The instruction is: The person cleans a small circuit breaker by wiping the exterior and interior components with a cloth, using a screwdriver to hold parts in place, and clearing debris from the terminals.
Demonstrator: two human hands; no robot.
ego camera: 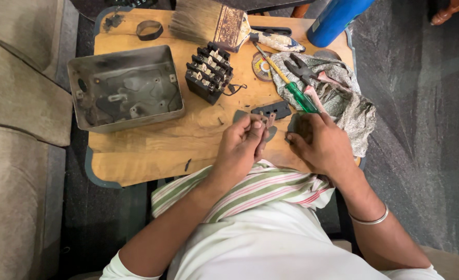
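My left hand (pixel 244 143) pinches a small brownish metal part (pixel 267 122) between thumb and fingers over the near edge of a wooden board (pixel 152 150). My right hand (pixel 320 143) rests fingers-down on the board beside it, over a dark flat piece (pixel 293 123); whether it grips anything I cannot tell. Just beyond the hands lies a black slotted plate (pixel 272 109). A black terminal block (pixel 209 72) stands further back.
An open grey metal box (pixel 125 88) sits at the board's left. A wide paintbrush (pixel 214 23), a green-handled screwdriver (pixel 294 91), pliers (pixel 304 72) on a grey cloth (pixel 343 103), a dark ring (pixel 149 30) and a blue cylinder (pixel 335 18) lie behind.
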